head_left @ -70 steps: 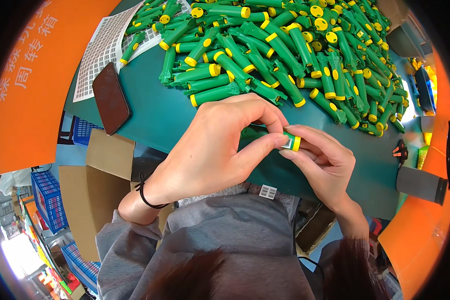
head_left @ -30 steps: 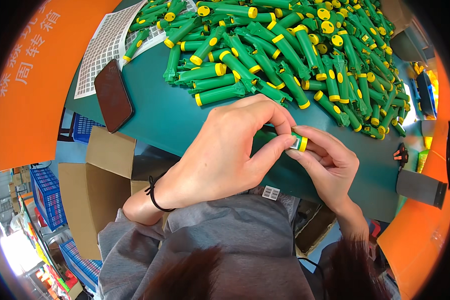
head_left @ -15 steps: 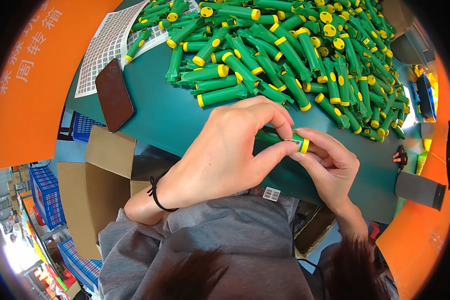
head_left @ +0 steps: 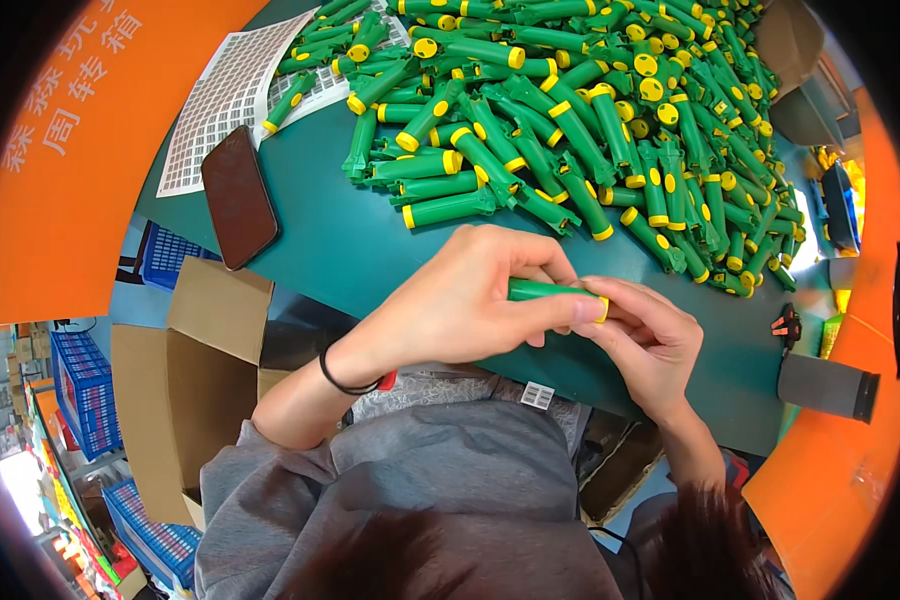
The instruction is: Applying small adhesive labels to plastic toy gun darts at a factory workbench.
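Above my lap, close to the table's near edge, a green plastic tube with a yellow end cap (head_left: pixel 536 290) lies between my two hands. My left hand (head_left: pixel 470 300) is closed around its green body, the thumb pressed flat along the side near the cap. At the capped end, the fingers and thumb of my right hand (head_left: pixel 645 335) pinch the tube. The left thumb covers the spot where a small label sits. Beyond my hands, many similar green tubes (head_left: pixel 450 187) are heaped on the green table (head_left: pixel 320 255). A small piece of label sheet (head_left: pixel 537 395) rests on my clothing.
Printed label sheets (head_left: pixel 220 105) lie at the far left under some tubes, beside a dark phone (head_left: pixel 238 200). At the right stand a grey cylinder (head_left: pixel 825 387) and a small black-and-red tool (head_left: pixel 788 325). An open carton (head_left: pixel 150 400) and blue crates (head_left: pixel 85 390) are at left.
My left thumb has come down over the label near the yellow cap, which was visible before. Both hands have shifted slightly, and more of the tube's green body shows.
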Demonstrator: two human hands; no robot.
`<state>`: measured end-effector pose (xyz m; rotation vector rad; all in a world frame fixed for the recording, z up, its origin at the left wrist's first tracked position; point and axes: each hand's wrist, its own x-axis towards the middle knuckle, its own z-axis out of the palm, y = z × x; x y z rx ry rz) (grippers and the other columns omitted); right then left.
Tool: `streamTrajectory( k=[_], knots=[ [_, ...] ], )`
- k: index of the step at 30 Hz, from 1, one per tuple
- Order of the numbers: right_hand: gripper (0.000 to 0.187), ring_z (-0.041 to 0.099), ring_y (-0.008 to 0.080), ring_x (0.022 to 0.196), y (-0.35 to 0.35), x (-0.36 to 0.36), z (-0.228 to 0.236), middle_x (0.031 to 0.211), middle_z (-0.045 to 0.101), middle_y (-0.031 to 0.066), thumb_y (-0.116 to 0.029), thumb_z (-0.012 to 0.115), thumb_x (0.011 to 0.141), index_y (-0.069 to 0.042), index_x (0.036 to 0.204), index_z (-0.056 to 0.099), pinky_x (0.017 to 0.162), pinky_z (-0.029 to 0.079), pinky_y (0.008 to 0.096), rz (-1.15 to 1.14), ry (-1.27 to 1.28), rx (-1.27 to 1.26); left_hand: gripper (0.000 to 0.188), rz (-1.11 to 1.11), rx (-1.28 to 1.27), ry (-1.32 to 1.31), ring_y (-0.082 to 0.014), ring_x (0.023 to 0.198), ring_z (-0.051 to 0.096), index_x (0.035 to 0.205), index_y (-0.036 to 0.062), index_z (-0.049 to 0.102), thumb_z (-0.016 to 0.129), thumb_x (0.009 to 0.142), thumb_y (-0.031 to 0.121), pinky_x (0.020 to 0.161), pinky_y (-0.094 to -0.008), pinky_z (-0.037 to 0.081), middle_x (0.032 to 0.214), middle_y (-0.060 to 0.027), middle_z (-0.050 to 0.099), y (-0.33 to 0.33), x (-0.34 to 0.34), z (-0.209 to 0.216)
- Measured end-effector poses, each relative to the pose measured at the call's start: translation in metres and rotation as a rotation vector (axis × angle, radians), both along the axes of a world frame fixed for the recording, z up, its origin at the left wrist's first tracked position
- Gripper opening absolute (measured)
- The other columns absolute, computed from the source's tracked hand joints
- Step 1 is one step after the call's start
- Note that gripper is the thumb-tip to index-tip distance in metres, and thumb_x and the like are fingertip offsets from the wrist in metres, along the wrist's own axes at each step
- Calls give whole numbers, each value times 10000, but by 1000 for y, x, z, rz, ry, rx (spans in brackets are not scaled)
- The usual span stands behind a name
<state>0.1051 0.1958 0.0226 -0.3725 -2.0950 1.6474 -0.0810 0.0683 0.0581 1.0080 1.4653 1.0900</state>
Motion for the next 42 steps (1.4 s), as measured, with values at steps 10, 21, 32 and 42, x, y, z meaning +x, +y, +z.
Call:
streamTrajectory(
  k=[10,21,32,42],
  knots=[
    [358,678,225,1008,12,36,-5,1138,675,158,117,723,786,49,1135,677,890,560,330,-5,-45,74,208,60,122,15,-127,792,672,1007,2,733,656,955,188,707,-260,516,935,-79,733,-7,9,-34],
    [434,589,221,890,-29,77,-21,998,617,21,-158,896,637,-133,1028,711,799,466,361,-127,60,906,148,108,411,603,-200,798,626,925,71,747,775,785,34,725,-316,501,888,-45,713,-48,35,-53],
    [278,556,196,857,-34,54,-25,974,617,-20,-144,795,674,-159,944,731,732,431,346,-59,128,1033,104,88,305,530,-182,793,624,918,75,745,759,816,64,732,-306,490,871,-27,718,-48,32,-48],
    [337,483,104,916,-8,47,-3,973,550,-127,-334,874,675,-302,979,734,793,351,279,-19,469,1205,172,-413,415,85,-174,875,601,949,126,771,813,783,137,798,-298,462,919,5,708,-15,14,-11]
  ],
)
